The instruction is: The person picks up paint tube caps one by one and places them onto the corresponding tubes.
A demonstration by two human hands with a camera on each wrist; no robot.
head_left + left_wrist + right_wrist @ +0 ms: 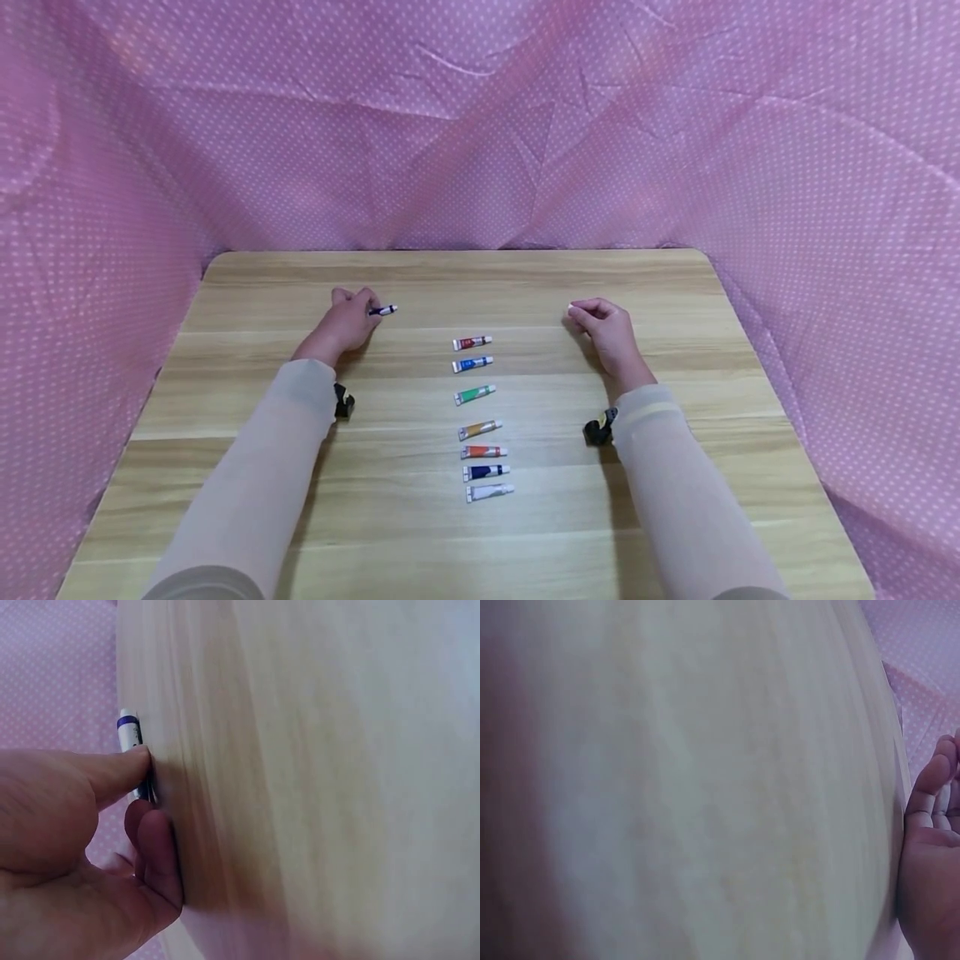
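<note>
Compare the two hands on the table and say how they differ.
The left hand pinches a small purple-and-white tube; the right hand holds nothing. The left hand's thumb and finger press on the tube, while the right hand's fingers curl loosely. Both rest on the wooden table, either side of the row of paint tubes.

Table: we see a light wooden table [750, 400] with rounded far corners and lengthwise grain.
Backdrop: behind the table, pink cloth [480, 125] with small white dots hangs creased.
Sides: left and right of the table we find the same cloth sloping down to its edges.
Light: we note soft, even light on the table, with faint shadows.
</note>
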